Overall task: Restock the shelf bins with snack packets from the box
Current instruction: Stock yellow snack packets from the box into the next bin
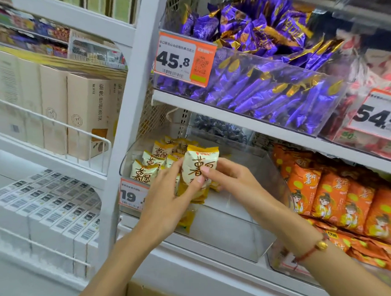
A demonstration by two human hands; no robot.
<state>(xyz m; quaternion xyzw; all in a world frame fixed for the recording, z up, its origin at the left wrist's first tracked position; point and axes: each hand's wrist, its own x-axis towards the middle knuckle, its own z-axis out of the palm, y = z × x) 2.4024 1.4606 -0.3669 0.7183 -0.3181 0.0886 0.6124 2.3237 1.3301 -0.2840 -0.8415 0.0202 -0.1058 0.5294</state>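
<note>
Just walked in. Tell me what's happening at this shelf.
A person is restocking a clear bin on the lower shelf. Both hands hold white-and-yellow snack packets over its front: the left hand grips them from below, the right hand pinches the top one. A few matching packets already sit at the bin's left end; the rest of the bin looks bare.

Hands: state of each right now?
Left hand: holding the yellow-and-white packets from the left.
Right hand: pinching the same packets from the right.
</note>
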